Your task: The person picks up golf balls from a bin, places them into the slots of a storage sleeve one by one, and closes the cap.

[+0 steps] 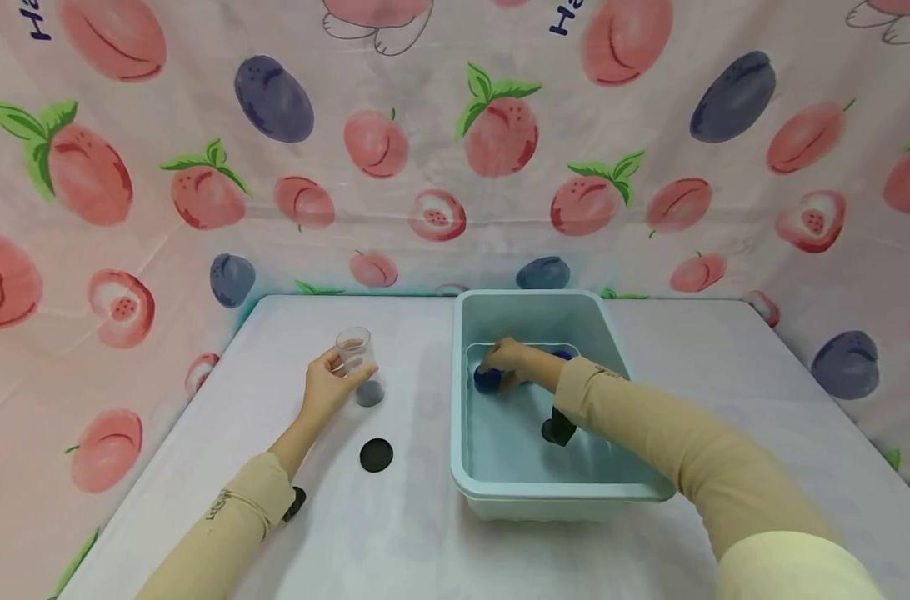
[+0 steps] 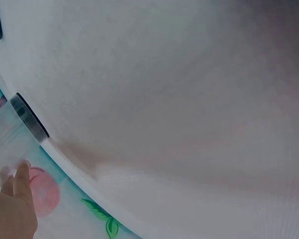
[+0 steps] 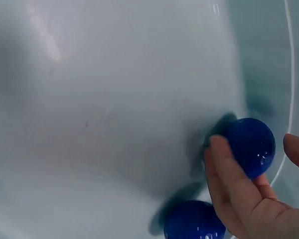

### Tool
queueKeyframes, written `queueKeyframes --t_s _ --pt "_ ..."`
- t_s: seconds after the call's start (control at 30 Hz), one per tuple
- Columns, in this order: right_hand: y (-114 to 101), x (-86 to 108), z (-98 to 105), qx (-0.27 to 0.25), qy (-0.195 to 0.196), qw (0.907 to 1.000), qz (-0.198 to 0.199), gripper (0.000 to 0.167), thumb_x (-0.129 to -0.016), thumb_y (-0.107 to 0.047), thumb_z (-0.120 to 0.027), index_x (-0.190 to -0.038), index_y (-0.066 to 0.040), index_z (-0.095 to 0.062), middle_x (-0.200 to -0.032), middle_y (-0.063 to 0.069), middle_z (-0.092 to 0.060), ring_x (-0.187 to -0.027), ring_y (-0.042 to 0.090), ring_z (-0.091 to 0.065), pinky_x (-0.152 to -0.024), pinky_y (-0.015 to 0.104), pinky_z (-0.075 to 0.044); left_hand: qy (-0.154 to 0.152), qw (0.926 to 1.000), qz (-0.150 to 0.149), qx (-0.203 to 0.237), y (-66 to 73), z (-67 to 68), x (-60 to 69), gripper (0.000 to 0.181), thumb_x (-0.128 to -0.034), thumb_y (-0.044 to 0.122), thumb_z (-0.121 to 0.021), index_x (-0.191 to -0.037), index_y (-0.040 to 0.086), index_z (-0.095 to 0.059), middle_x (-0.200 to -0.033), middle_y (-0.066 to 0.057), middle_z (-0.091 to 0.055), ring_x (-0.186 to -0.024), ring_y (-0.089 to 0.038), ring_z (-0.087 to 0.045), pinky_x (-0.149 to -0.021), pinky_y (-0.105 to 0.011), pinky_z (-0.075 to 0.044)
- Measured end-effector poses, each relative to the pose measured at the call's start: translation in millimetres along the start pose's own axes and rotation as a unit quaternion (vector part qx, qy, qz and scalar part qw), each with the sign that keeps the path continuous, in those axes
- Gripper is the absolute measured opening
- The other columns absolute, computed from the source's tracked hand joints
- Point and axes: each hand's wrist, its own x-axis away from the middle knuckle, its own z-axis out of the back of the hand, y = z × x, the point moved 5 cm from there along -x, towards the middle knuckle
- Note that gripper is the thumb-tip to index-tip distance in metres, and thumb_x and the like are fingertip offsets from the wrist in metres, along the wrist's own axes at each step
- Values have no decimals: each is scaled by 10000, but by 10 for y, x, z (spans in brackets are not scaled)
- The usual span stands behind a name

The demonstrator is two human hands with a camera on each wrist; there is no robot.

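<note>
The left hand (image 1: 331, 385) had its grip round a clear cup (image 1: 360, 352), with the thumb across the near side and fingers showing through the transparent wall. The cup leaned slightly, mouth upward, above its grey base (image 1: 369, 395); whether that base touched the white surface (image 1: 410, 550) could not be told. The right hand (image 1: 512, 358) was down inside a pale blue basin (image 1: 560, 492), its grip wide around a blue ball (image 3: 251, 147): in the right wrist view the fingers lay along one side of it and the thumb stood off across a gap on the other. The ball was near the basin's wall, at the left side in the head view. A second blue ball (image 3: 195, 222) lay close by, cut off by that wrist view's lower edge. A dark object (image 1: 558, 427), partly hidden, showed beside the right sleeve (image 1: 672, 433). Left of the basin, nearer the person than the cup, a flat black disc (image 1: 376, 455) lay on the surface, and a small black piece (image 1: 296, 502) poked out by the left sleeve (image 1: 222, 525). Beyond hung a cloth (image 1: 425, 96) printed with fruit.
</note>
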Motion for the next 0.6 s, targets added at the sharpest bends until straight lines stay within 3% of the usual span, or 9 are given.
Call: queueKeyframes --t_s 0.13,0.2,0.3,0.4,0.43,0.5,0.53,0.57,0.6 --pt "186 -463 -12 -153 -182 9997 10 535 -804 -121 -730 -1231 67 -470 -1293 292 -434 -1137 400 -517 -756 416 -573 -21 9998 -40 198 12 4 0 467 -800 120 -745 -1229 25 -585 -1264 -222 -588 -1146 -340 -592 -795 -155 -517" --pt "300 -703 -20 -121 -148 9998 50 569 -813 -140 -726 -1264 67 -447 -1334 303 -399 -1180 424 -488 -785 434 -566 -35 9996 -57 262 19 -1 3 469 -802 108 -741 -1233 19 -582 -1274 -223 -581 -1150 -347 -588 -742 -97 -496" --pt "595 -1345 8 -200 -19 9998 36 645 -734 -172 -804 -1244 27 -464 -1327 275 -412 -1131 426 -525 -751 452 -570 -32 9996 -82 262 22 -3 3 465 -801 104 -742 -1230 18 -585 -1274 -222 -581 -1148 -347 -590 -735 -88 -492" --pt "940 -2069 57 -405 64 9992 30 712 -527 -211 -921 -1093 -21 -533 -1202 228 -483 -974 385 -588 -639 460 -577 -20 9997 -98 227 23 -7 7 458 -796 99 -745 -1221 20 -593 -1266 -215 -589 -1139 -341 -597 -741 -97 -497" --pt "992 -2181 64 -441 129 9989 -7 690 -519 -204 -923 -1068 -39 -540 -1196 198 -493 -972 361 -590 -635 464 -576 -13 9997 -96 208 27 -6 10 458 -795 100 -746 -1220 21 -594 -1266 -214 -590 -1139 -338 -598 -746 -97 -497" --pt "991 -2166 63 -398 158 9991 51 626 -539 -188 -913 -1025 -47 -545 -1173 180 -498 -973 332 -575 -634 462 -576 -19 9997 -86 206 34 -5 16 460 -795 100 -746 -1222 24 -593 -1268 -212 -589 -1144 -334 -596 -746 -96 -495" --pt "935 -2043 49 -334 188 9992 85 554 -595 -161 -885 -1016 -50 -543 -1174 175 -495 -1001 333 -562 -646 458 -577 -30 9998 -79 200 36 -2 20 463 -798 105 -745 -1226 25 -589 -1272 -212 -586 -1149 -334 -592 -747 -94 -493" --pt "763 -1648 11 -235 199 9994 148 474 -677 -128 -837 -1034 -40 -537 -1209 180 -484 -1054 334 -546 -688 446 -579 -43 9998 -58 197 34 -1 20 465 -799 109 -744 -1229 26 -588 -1274 -212 -585 -1155 -331 -589 -749 -91 -490" --pt "690 -1497 -2 -168 198 9995 191 402 -730 -112 -794 -1030 -37 -538 -1216 176 -483 -1072 328 -534 -702 436 -580 -58 9998 -52 188 35 0 21 469 -802 115 -743 -1234 27 -585 -1276 -214 -583 -1160 -329 -585 -753 -91 -488"
